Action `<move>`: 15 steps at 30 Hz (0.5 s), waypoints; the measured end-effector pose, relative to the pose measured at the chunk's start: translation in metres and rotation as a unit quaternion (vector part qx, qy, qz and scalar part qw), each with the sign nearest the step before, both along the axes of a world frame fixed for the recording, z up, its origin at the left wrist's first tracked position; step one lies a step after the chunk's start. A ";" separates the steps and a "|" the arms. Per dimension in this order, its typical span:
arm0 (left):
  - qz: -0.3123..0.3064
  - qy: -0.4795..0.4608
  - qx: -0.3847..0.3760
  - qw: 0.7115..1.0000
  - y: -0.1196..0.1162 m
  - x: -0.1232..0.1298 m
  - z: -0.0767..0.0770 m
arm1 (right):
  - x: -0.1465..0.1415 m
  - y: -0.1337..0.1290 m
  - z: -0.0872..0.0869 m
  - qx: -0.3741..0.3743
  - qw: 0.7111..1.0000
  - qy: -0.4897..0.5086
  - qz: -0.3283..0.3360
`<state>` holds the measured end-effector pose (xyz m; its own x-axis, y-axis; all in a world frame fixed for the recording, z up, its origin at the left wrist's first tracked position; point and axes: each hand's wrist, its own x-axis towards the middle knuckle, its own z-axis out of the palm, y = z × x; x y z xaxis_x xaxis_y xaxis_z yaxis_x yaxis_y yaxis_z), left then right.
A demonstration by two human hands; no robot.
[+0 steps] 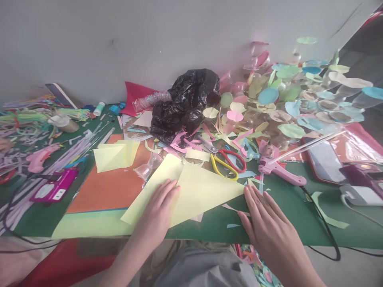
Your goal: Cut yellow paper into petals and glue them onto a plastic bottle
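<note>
A pale yellow paper sheet (194, 191), folded into a large triangle, lies on the green cutting mat (209, 229). My left hand (157, 211) rests flat on its left part, fingers together and pressing down. My right hand (266, 223) lies on the mat with spread fingertips at the sheet's right corner. Neither hand grips anything. Just beyond the paper are scissors with red and yellow handles (226, 164), and a pink glue gun (278, 171) lies to the right of them.
An orange sheet (107, 187) lies left of my hands, under a second folded yellow paper (113, 155). A black plastic bag (185, 103) and clear cups with coloured paper circles (287, 95) crowd the back. A phone (324, 161) and black cable lie right; straws and another glue gun (38, 157) lie left.
</note>
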<state>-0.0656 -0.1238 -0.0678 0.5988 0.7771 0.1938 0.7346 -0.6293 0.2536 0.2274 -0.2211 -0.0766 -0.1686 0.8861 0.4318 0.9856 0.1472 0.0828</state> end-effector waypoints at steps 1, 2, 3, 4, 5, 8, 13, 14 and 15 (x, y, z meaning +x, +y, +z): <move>0.007 -0.005 0.007 1.000 -0.001 0.001 0.001 | -0.001 0.000 0.001 -0.002 1.000 -0.006 0.000; 0.016 -0.015 0.021 1.000 -0.003 0.001 0.001 | -0.002 0.001 0.003 -0.003 1.000 -0.011 -0.001; 0.022 -0.030 0.042 0.998 -0.004 0.001 0.002 | -0.004 0.002 0.006 -0.004 1.000 -0.016 0.000; 0.020 -0.047 0.069 0.996 -0.006 0.002 0.004 | -0.006 0.005 0.008 -0.003 1.000 -0.021 0.005; 0.006 -0.063 0.098 0.993 -0.007 0.001 0.006 | -0.007 0.009 0.011 -0.002 1.000 -0.023 0.016; -0.093 -0.064 0.145 0.983 -0.010 0.001 0.015 | -0.010 0.030 0.023 -0.006 0.996 -0.014 0.091; -0.145 0.071 0.130 0.978 -0.019 0.004 0.030 | -0.010 0.090 0.047 -0.046 0.977 0.031 0.205; -0.138 0.087 0.137 0.977 -0.021 0.005 0.032 | -0.009 0.103 0.052 -0.059 0.972 0.040 0.224; -0.131 0.097 0.147 0.976 -0.024 0.006 0.032 | -0.008 0.117 0.056 -0.063 0.969 0.056 0.230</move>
